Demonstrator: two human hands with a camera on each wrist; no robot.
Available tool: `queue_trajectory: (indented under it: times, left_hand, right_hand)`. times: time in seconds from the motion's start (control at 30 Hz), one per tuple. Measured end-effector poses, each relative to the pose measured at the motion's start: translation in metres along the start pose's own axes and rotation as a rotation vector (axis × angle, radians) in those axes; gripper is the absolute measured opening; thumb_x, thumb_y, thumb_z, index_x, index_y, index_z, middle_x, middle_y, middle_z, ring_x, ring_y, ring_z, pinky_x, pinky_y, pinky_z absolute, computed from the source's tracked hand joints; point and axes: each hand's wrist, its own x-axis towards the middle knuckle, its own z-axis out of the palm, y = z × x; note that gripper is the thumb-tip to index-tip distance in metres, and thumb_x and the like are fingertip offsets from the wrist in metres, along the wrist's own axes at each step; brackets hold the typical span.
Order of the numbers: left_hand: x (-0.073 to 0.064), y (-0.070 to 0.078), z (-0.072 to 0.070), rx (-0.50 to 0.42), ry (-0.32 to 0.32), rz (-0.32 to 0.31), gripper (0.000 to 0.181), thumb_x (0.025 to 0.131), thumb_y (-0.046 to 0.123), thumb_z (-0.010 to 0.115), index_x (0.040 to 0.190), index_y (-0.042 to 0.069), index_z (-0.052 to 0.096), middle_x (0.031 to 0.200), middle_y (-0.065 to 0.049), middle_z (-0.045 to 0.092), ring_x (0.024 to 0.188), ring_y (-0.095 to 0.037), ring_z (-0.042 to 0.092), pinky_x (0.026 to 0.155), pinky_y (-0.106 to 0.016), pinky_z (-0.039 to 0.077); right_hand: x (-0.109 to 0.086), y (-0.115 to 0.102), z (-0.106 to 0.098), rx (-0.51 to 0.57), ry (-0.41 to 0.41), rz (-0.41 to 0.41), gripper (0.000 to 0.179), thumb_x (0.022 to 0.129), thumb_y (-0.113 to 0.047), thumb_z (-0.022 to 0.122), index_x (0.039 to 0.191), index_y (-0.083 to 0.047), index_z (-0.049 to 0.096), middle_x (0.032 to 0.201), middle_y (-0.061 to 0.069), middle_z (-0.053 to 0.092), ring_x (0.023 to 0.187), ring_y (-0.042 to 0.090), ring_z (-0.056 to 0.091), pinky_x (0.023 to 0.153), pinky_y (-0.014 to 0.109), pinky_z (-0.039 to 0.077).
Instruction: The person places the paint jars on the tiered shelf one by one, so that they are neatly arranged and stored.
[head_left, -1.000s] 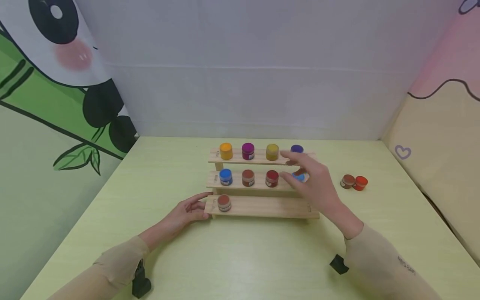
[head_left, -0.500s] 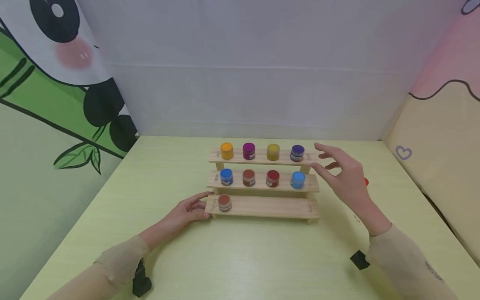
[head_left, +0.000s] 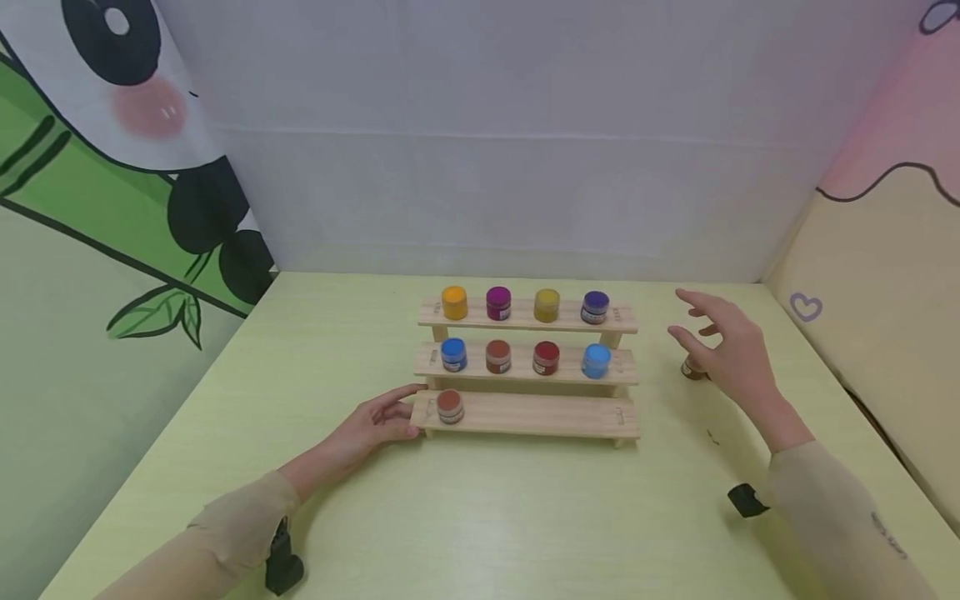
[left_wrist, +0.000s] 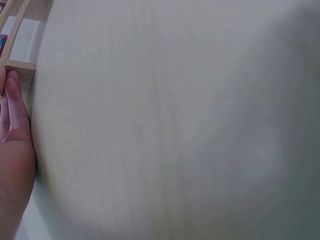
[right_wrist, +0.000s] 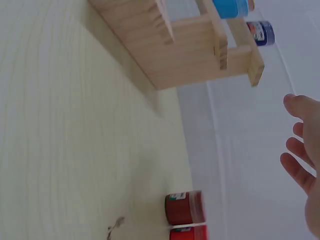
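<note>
A three-tier wooden display rack (head_left: 540, 414) stands on the table, bearing small paint jars. My left hand (head_left: 378, 422) holds the left end of its lowest shelf, thumb in front and forefinger behind. My right hand (head_left: 731, 350) hovers right of the rack, thumb and forefinger spread apart with nothing between them. Below and beyond it sits a brown paint jar (head_left: 692, 368), partly hidden by the hand. In the right wrist view that jar (right_wrist: 184, 207) stands next to a red paint jar (right_wrist: 189, 233). One reddish-brown jar (head_left: 450, 406) occupies the lowest shelf's left end.
The top shelf carries orange (head_left: 454, 302), purple (head_left: 498, 303), yellow (head_left: 547, 305) and dark blue (head_left: 595, 307) jars. On the middle shelf are blue (head_left: 453, 354), brown (head_left: 498, 356), dark red (head_left: 546, 358) and light blue (head_left: 596, 361) ones. A white wall (head_left: 510, 200) rises behind the table.
My right hand has moved right, away from the rack's right end to over the loose jars, uncovering the dark blue and light blue jars. The left hand stays at the rack.
</note>
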Motion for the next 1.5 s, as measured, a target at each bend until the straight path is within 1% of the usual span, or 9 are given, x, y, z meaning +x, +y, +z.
queue_trajectory:
  times: [0.2, 0.3, 0.47, 0.57, 0.67, 0.8, 1.0, 1.37, 1.5]
  left_hand:
    - [0.001, 0.0, 0.001, 0.021, 0.001, -0.001, 0.072, 0.096, 0.022, 0.066, 0.156, 0.018, 0.027, 0.125, -0.002, 0.066, 0.112, -0.008, 0.065, 0.094, -0.02, 0.051]
    - [0.001, 0.0, 0.002, 0.013, -0.001, 0.005, 0.072, 0.096, 0.021, 0.065, 0.157, 0.016, 0.027, 0.124, -0.003, 0.066, 0.111, -0.008, 0.065, 0.094, -0.021, 0.052]
    - [-0.001, 0.002, 0.001, 0.009, 0.002, -0.001, 0.072, 0.096, 0.021, 0.065, 0.157, 0.016, 0.026, 0.126, -0.003, 0.066, 0.111, -0.007, 0.065, 0.094, -0.02, 0.052]
    - [-0.002, 0.002, 0.002, 0.009, 0.005, -0.012, 0.072, 0.096, 0.022, 0.065, 0.157, 0.018, 0.027, 0.127, -0.003, 0.065, 0.113, -0.007, 0.064, 0.094, -0.02, 0.052]
    - [-0.002, 0.002, 0.002, 0.009, 0.001, -0.008, 0.072, 0.096, 0.022, 0.065, 0.157, 0.018, 0.026, 0.129, -0.004, 0.065, 0.113, -0.007, 0.064, 0.095, -0.02, 0.052]
    - [-0.001, 0.001, 0.001, 0.008, -0.002, 0.001, 0.073, 0.096, 0.021, 0.064, 0.157, 0.016, 0.025, 0.128, -0.004, 0.065, 0.113, -0.006, 0.064, 0.094, -0.02, 0.052]
    - [-0.001, 0.0, 0.0, -0.009, -0.011, 0.011, 0.072, 0.096, 0.019, 0.064, 0.157, 0.015, 0.025, 0.124, 0.001, 0.066, 0.112, -0.006, 0.065, 0.094, -0.02, 0.052]
    - [-0.001, 0.001, 0.001, -0.018, -0.012, 0.002, 0.073, 0.096, 0.019, 0.065, 0.157, 0.017, 0.025, 0.125, 0.001, 0.066, 0.112, -0.006, 0.065, 0.094, -0.02, 0.052]
    - [-0.001, 0.002, 0.001, -0.012, -0.01, 0.003, 0.073, 0.096, 0.019, 0.064, 0.157, 0.016, 0.025, 0.125, 0.0, 0.066, 0.112, -0.006, 0.064, 0.094, -0.02, 0.052]
  right_hand:
    - [-0.009, 0.027, -0.003, 0.055, -0.05, 0.152, 0.054, 0.087, -0.014, 0.075, 0.139, -0.019, 0.058, 0.129, 0.015, 0.064, 0.092, -0.027, 0.044, 0.074, -0.001, 0.038]
    - [-0.01, 0.035, -0.003, 0.049, -0.084, 0.179, 0.054, 0.088, -0.018, 0.075, 0.14, -0.019, 0.057, 0.129, 0.015, 0.064, 0.093, -0.025, 0.043, 0.073, 0.001, 0.04]
    - [-0.01, 0.043, -0.003, -0.012, -0.199, 0.202, 0.058, 0.089, -0.025, 0.074, 0.144, -0.021, 0.053, 0.126, 0.012, 0.063, 0.091, 0.001, 0.049, 0.069, 0.015, 0.042]
    - [-0.011, 0.049, -0.004, -0.032, -0.273, 0.222, 0.061, 0.09, -0.028, 0.073, 0.146, -0.02, 0.05, 0.132, 0.013, 0.06, 0.096, 0.021, 0.053, 0.07, 0.027, 0.042]
    - [-0.014, 0.055, -0.004, -0.033, -0.319, 0.232, 0.062, 0.09, -0.029, 0.073, 0.146, -0.017, 0.049, 0.138, 0.016, 0.056, 0.101, 0.031, 0.055, 0.072, 0.034, 0.041]
    - [-0.019, 0.062, -0.004, -0.037, -0.343, 0.222, 0.061, 0.091, -0.031, 0.072, 0.146, -0.014, 0.05, 0.138, 0.018, 0.056, 0.098, 0.028, 0.053, 0.072, 0.032, 0.038]
    - [-0.026, 0.068, -0.005, -0.054, -0.364, 0.189, 0.057, 0.089, -0.026, 0.074, 0.14, -0.009, 0.055, 0.125, 0.018, 0.062, 0.086, 0.023, 0.048, 0.068, 0.029, 0.035]
    - [-0.029, 0.069, -0.006, -0.019, -0.411, 0.215, 0.056, 0.085, -0.026, 0.078, 0.133, -0.002, 0.06, 0.127, 0.026, 0.063, 0.1, 0.034, 0.045, 0.088, 0.048, 0.033]
    - [-0.03, 0.07, -0.006, -0.024, -0.414, 0.206, 0.054, 0.085, -0.025, 0.078, 0.13, 0.0, 0.061, 0.125, 0.027, 0.064, 0.101, 0.037, 0.047, 0.086, 0.043, 0.032]
